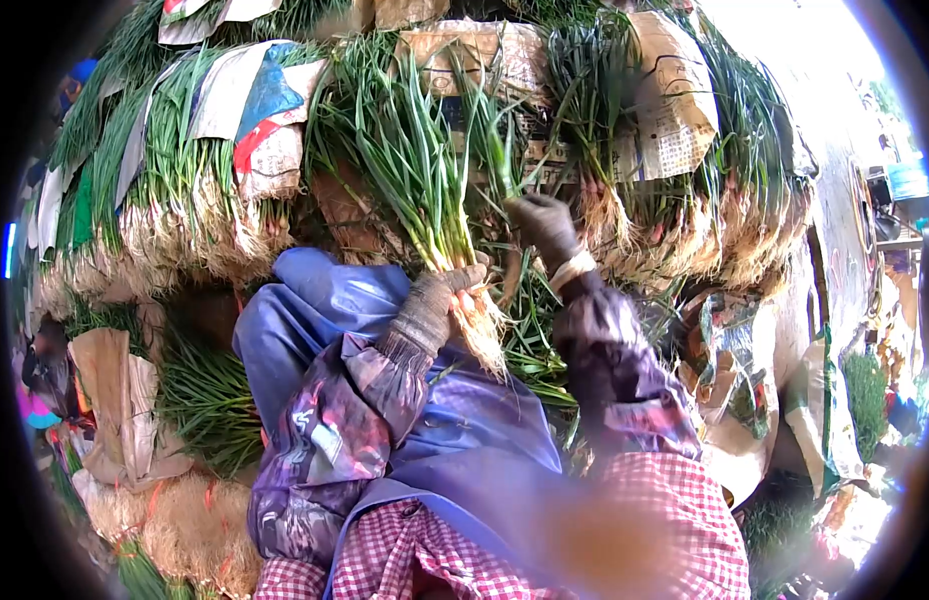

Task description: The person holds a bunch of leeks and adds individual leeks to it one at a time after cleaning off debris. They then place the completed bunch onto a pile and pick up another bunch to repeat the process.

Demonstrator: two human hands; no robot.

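My left hand [432,305], in a grey-brown work glove, is closed round the lower stems of a bunch of spring onions [425,180]. The green leaves point up and away from me, and the pale stringy roots [479,325] hang out beside the fingers over my lap. Just right of the bunch is my right hand [547,228], also gloved, its fingers pressed together. A blurred green leaf [501,160] rises from its fingertips; where that leaf ends is hidden by the glove.
Stacked spring onions with roots facing me [205,215] run along the left, with more at the right [730,215]. Paper sacking [675,95] partly covers them. Loose greens [215,400] lie left of my knees. A blue apron [465,420] covers my lap.
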